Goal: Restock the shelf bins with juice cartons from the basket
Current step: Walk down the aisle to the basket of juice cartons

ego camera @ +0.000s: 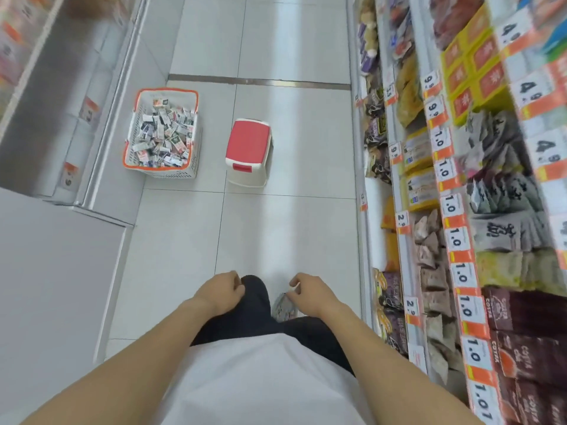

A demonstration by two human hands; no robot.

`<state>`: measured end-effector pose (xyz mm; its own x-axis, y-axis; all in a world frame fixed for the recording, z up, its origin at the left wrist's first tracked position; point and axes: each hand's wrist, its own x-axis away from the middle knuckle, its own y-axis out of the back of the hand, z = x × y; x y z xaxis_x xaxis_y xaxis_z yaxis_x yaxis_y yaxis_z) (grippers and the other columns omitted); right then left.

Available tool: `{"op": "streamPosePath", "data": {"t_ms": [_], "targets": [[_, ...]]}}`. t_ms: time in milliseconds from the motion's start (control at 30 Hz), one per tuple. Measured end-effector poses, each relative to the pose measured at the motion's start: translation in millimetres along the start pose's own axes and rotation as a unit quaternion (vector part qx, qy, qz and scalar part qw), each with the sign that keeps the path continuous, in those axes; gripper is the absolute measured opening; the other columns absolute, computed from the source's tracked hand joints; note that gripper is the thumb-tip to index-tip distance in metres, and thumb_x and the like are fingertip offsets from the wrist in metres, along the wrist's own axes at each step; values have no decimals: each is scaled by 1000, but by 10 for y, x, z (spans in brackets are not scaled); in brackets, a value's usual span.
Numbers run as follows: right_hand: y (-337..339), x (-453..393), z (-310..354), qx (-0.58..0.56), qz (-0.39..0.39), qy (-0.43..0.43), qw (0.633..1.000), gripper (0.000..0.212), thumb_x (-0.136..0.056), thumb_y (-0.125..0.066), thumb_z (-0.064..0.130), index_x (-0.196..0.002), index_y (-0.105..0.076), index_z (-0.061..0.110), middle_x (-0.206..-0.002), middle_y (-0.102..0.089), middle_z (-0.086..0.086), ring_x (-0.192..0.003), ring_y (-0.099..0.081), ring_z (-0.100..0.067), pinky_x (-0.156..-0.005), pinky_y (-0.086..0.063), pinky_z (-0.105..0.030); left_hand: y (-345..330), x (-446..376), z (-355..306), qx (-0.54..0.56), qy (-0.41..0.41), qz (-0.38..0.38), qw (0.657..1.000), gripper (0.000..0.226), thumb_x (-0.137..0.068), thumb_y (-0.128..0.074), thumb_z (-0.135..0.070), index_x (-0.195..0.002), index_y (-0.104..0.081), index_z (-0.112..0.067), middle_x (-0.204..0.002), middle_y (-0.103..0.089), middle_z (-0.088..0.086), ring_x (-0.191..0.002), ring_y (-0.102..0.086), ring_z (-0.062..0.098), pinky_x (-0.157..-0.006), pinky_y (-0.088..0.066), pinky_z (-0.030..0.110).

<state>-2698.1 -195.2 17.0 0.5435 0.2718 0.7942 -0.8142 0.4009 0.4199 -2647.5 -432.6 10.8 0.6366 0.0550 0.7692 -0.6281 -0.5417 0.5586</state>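
A white basket with an orange rim stands on the aisle floor ahead and to the left, heaped with several small juice cartons. My left hand hangs low in front of my body with loosely curled fingers, holding nothing. My right hand hangs beside it, fingers also loosely curled and holding nothing that I can make out. Both hands are far from the basket.
A small stool with a red top stands right of the basket. Stocked shelves with orange price tags line the right side. Grey shelving runs along the left. White tiled floor lies between.
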Motion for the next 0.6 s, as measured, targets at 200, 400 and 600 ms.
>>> {"op": "streamPosePath", "data": {"t_ms": [200, 400, 600], "targets": [[1355, -1005, 446, -18, -11, 18, 1000, 36, -95, -56, 31, -128, -55, 16, -113, -65, -3, -100, -63, -21, -87, -52, -32, 1068, -1207, -725, 8, -2, 10, 1000, 27, -97, -45, -34, -113, -58, -17, -117, -63, 3, -99, -59, 20, -83, -48, 31], [2742, -1879, 923, 3, -26, 1, 1000, 31, -95, -57, 32, -123, -58, 20, -92, -61, 9, -83, -60, -11, -72, -46, -21, 2211, -2415, -1436, 8, -25, -2, 1000, 30, -97, -45, -34, -117, -58, -15, -121, -62, 7, -100, -58, 24, -81, -45, 31], [4089, -2671, 1419, 20, -46, 17, 999, 28, -94, -56, 32, -121, -58, 22, -83, -58, 19, -72, -53, 7, -56, -32, -6, 3276, -3280, -1991, 43, -24, -19, 999, 29, -99, -44, -36, -116, -57, -16, -115, -64, 4, -93, -57, 20, -81, -46, 31]]}}
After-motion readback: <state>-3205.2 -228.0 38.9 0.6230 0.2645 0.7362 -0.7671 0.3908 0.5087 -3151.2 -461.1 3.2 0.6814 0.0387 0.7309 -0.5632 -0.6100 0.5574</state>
